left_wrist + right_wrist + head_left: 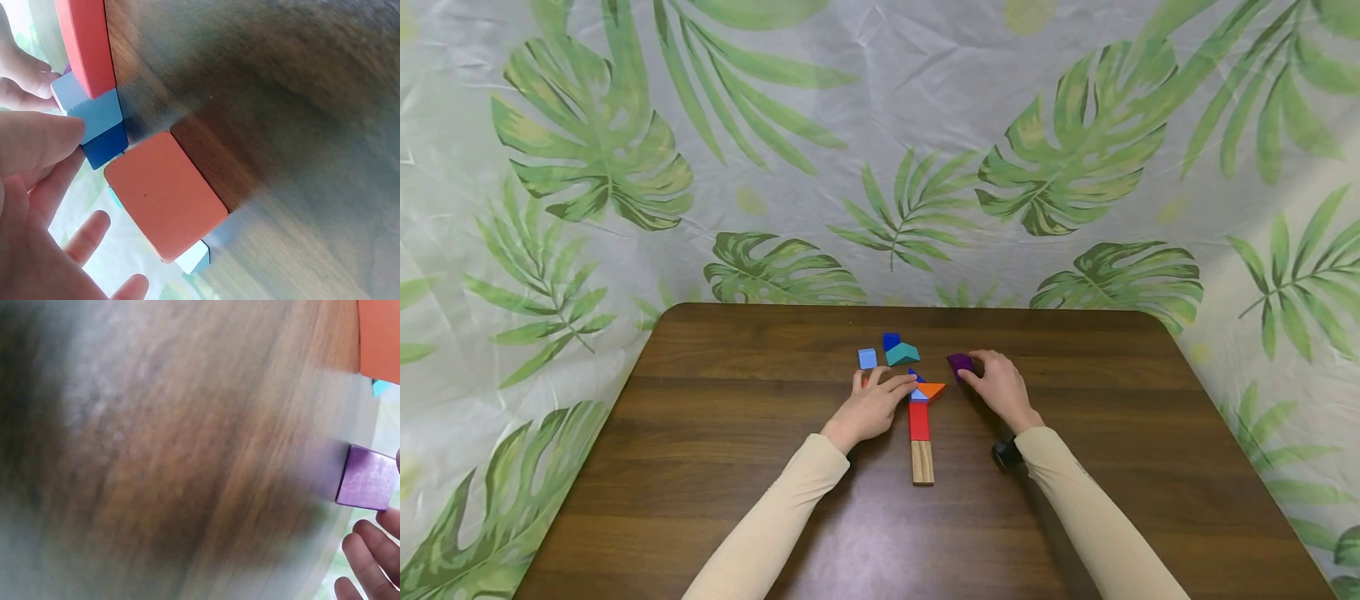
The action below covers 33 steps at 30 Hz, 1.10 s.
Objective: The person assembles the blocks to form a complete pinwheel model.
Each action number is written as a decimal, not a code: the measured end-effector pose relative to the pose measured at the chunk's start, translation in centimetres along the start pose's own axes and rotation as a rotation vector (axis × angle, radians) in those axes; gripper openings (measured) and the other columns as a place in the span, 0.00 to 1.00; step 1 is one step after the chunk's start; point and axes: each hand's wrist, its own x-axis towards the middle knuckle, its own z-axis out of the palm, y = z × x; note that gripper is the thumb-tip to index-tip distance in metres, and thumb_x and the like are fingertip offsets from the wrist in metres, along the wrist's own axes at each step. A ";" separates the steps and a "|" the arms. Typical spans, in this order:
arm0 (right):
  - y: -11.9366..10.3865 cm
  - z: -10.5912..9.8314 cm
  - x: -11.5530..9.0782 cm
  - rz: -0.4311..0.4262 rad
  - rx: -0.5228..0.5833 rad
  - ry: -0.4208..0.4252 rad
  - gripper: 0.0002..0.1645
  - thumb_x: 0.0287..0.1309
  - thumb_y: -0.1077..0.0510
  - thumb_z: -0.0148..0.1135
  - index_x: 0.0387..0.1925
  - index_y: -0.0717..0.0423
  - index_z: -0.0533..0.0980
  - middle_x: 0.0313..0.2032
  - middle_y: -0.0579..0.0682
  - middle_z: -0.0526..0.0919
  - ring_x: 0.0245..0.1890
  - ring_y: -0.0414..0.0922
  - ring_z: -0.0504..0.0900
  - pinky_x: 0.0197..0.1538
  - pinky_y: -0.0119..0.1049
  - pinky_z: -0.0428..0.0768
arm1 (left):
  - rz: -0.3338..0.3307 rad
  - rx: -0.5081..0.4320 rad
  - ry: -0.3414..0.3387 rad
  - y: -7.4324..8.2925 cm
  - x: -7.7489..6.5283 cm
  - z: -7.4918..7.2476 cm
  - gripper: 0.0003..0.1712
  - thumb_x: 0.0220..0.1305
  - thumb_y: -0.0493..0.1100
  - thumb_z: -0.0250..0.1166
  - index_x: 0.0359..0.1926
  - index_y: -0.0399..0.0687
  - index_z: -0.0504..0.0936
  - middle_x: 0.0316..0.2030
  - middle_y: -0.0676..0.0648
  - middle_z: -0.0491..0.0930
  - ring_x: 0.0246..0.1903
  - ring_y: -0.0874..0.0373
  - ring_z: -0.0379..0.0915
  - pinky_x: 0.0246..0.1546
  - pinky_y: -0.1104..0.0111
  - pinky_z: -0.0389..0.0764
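Note:
My left hand [868, 410] reaches in from the left to a column of wooden blocks, its thumb and forefinger at a light blue block [97, 112] that meets a dark blue block [106, 147]. Below these in the head view lie a red block [919, 422] and a bare wood block [922, 462], end to end. An orange triangular block [932, 390] juts out to their right. My right hand [1002, 386] holds a purple block [957, 363] between thumb and fingers, right of the column. An orange-red block [165, 197] stands beside the left hand, mostly hidden by it in the head view.
Behind the column are a teal block [902, 355], another dark blue block [891, 341] and a light blue block [867, 359]. The brown wooden table [715, 500] ends at a leaf-patterned cloth [925, 108]. A black band [1006, 454] sits at the right wrist.

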 end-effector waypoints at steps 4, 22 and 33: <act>0.0 0.2 0.2 0.003 -0.023 0.018 0.25 0.57 0.51 0.68 0.49 0.65 0.78 0.45 0.63 0.80 0.43 0.57 0.79 0.41 0.51 0.78 | -0.002 0.008 -0.002 0.0 0.0 -0.1 0.26 0.69 0.35 0.52 0.67 0.52 0.69 0.68 0.55 0.62 0.65 0.44 0.54 0.57 0.43 0.53; -0.1 0.8 0.9 0.045 -0.056 0.004 0.26 0.56 0.48 0.68 0.47 0.65 0.76 0.42 0.63 0.81 0.38 0.56 0.79 0.39 0.50 0.79 | -0.009 0.007 -0.013 0.2 0.0 -0.3 0.26 0.69 0.35 0.52 0.67 0.52 0.69 0.68 0.54 0.62 0.65 0.44 0.53 0.58 0.42 0.52; -0.1 0.8 1.0 0.025 -0.022 0.006 0.23 0.56 0.54 0.69 0.48 0.65 0.76 0.43 0.64 0.81 0.39 0.57 0.80 0.41 0.51 0.78 | -0.013 -0.001 -0.015 0.2 0.0 -0.3 0.26 0.69 0.35 0.52 0.67 0.52 0.69 0.68 0.54 0.63 0.65 0.44 0.53 0.58 0.43 0.52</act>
